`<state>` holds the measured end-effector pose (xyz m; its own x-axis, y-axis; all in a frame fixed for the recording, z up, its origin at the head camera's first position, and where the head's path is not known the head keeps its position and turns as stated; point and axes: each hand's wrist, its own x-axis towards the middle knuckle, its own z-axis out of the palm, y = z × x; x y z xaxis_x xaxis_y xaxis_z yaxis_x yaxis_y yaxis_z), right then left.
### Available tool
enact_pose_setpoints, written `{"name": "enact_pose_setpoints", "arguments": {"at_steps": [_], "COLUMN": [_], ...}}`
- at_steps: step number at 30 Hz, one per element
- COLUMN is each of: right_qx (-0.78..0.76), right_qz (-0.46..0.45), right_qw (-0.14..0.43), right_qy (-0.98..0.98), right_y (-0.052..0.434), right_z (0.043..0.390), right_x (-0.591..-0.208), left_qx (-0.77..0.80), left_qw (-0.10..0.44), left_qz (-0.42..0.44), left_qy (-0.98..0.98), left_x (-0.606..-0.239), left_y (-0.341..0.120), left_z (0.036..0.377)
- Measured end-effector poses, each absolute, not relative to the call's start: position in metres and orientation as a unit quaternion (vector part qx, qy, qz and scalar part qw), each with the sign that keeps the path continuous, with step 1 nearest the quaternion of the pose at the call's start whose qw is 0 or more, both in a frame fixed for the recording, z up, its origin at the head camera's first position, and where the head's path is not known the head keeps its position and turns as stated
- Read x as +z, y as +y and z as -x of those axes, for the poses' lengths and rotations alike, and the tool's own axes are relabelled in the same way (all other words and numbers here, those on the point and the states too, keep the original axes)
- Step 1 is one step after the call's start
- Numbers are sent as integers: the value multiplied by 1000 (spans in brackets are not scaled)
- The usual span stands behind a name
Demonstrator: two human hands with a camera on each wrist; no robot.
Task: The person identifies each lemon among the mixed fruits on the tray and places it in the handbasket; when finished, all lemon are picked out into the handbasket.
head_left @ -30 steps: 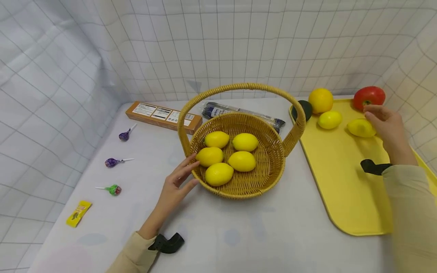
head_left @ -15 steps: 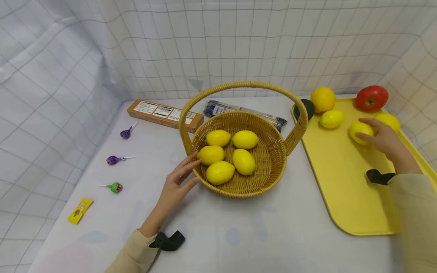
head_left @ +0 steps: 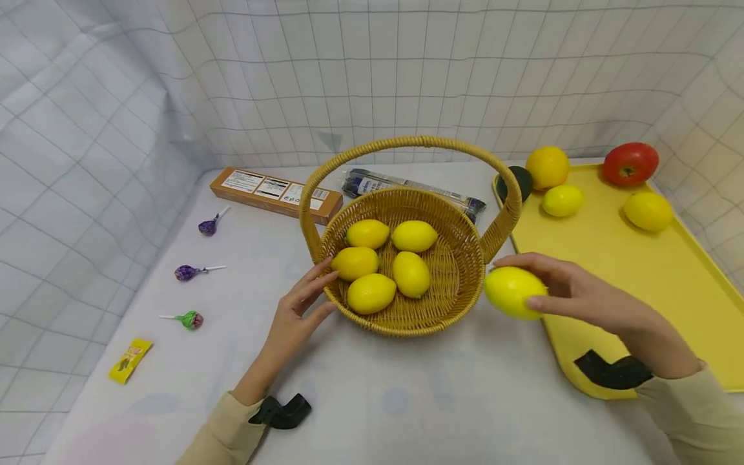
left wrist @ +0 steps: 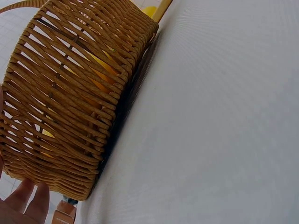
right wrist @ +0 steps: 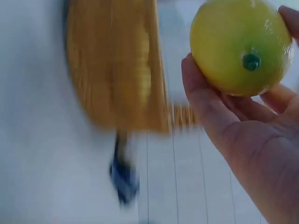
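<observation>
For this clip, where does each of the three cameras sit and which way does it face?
Head: above the table, looking forward and down at the wicker basket, yellow tray, both hands and sleeves.
Left wrist: low by the left hand, facing the basket's woven wall; only fingertips show.
Right wrist: under the right hand, facing its held lemon, blurred basket beyond.
Shared: all three see the basket.

The worktop (head_left: 407, 394) carries a basket (head_left: 459, 284), tray (head_left: 587, 271), box (head_left: 273, 194), three lollipops (head_left: 188, 319), and a sachet (head_left: 130, 360).
</observation>
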<state>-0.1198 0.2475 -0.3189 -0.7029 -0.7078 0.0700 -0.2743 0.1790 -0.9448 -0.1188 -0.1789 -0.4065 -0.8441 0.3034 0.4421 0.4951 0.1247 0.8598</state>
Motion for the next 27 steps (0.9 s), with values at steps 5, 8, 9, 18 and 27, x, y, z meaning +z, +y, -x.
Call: {"name": "enact_pose_setpoints", "arguments": {"at_steps": [5, 8, 9, 18, 27], "right_qx": [-551, -521, -509, -436, -416], "right_qz": [345, 332, 327, 319, 326], "right_qw": [245, 272, 281, 238, 214], "right_qy": [719, 738, 744, 807, 822], "right_y": [178, 150, 144, 125, 114], "right_z": [133, 146, 149, 171, 178], "right_x": [-322, -329, -332, -344, -348], "left_qx": [-613, -612, -611, -605, -599], "left_qw": [72, 70, 68, 72, 77], "left_qz": [272, 267, 266, 273, 265], "left_qy": [-739, -741, -743, -745, -752], "left_x": [-407, -408, -407, -384, -378], "left_y": [-179, -179, -179, -171, -171], "left_z": [119, 118, 118, 111, 108]}}
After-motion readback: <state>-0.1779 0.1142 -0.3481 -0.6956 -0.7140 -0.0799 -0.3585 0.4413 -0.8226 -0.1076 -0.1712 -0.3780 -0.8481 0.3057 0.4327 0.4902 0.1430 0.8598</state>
